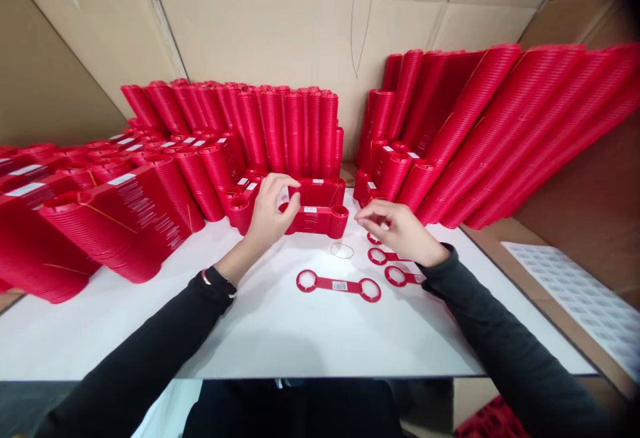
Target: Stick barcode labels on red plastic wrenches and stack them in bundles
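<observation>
My left hand [271,210] is at the left end of a short stack of red flat pieces with ring ends [317,223]. Its thumb and forefinger are curved with a gap between them; the thumb hides part of that end. My right hand [400,228] hovers just right of the stack, fingertips drawn together; whatever they pinch, if anything, does not show. Another short red stack [323,193] stands right behind. A thin rubber band [342,251] lies on the table in front. Nearer me is a single red two-ring piece [339,285] with a barcode label.
Several loose red pieces [395,275] lie partly under my right hand and sleeve. Tall red stacks rise at the left [270,128] and right [480,118], some banded. A printed label sheet [575,291] lies beyond the white table's [240,345] right edge. Cardboard walls [280,31] stand behind.
</observation>
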A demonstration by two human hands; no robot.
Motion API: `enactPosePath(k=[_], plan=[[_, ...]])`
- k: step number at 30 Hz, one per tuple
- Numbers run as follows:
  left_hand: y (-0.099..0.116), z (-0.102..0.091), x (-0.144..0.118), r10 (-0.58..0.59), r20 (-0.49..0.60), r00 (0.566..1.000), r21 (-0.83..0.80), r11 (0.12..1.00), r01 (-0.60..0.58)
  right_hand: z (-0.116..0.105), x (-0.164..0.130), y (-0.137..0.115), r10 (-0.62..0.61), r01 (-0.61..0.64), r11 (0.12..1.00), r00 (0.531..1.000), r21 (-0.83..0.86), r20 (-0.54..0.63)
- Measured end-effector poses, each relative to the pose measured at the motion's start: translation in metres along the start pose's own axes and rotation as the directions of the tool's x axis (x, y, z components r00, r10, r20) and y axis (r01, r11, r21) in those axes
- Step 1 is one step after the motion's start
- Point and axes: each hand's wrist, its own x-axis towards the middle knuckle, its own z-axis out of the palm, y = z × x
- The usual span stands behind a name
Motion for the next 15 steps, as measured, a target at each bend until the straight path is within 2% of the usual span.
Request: enactPosePath(k=[1,2,3,4,6,7,8,9,10,13,15], plan=[[0.011,0.000,-0.001,0.130,0.103,0.986,0.066,0.988,-0.137,-0.002,-0.006,-0.005,0.017,-0.021,0.999,0.993,0.028,0.119],[0.022,0.001,-0.002,0.186,0.264,0.946,0.079,0.974,-0.213,-0.001,-0.011,-0.010,0.040,-0.050,0.998,0.968,0.035,0.246],[0.031,0.002,-0.005,0.192,0.456,0.869,0.071,0.965,-0.251,0.002,-0.016,-0.012,0.056,-0.067,0.998,0.934,0.019,0.353],[0.038,0.004,-0.008,0.149,0.642,0.752,0.074,0.964,-0.254,0.007,-0.021,-0.014,0.069,-0.070,0.997,0.905,-0.014,0.419],[0.046,0.010,-0.017,0.032,0.853,0.521,0.105,0.967,-0.231,0.018,-0.028,-0.015,0.093,-0.066,0.995,0.878,-0.072,0.470],[0.047,0.013,-0.022,-0.023,0.903,0.430,0.129,0.967,-0.219,0.022,-0.030,-0.016,0.095,-0.059,0.994,0.877,-0.091,0.471],[0.047,0.015,-0.027,-0.062,0.926,0.373,0.150,0.966,-0.211,0.026,-0.031,-0.016,0.090,-0.049,0.994,0.877,-0.099,0.473],[0.046,0.017,-0.031,-0.089,0.935,0.342,0.167,0.964,-0.206,0.029,-0.032,-0.017,0.079,-0.035,0.994,0.877,-0.103,0.474],[0.044,0.019,-0.035,-0.105,0.937,0.332,0.180,0.962,-0.203,0.030,-0.033,-0.018,0.067,-0.020,0.995,0.879,-0.102,0.473],[0.040,0.019,-0.044,-0.149,0.917,0.370,0.227,0.958,-0.175,0.030,-0.032,-0.021,0.037,0.004,0.996,0.882,-0.086,0.471],[0.039,0.018,-0.048,-0.204,0.898,0.389,0.267,0.957,-0.115,0.028,-0.031,-0.021,0.039,-0.003,0.997,0.884,-0.079,0.466]])
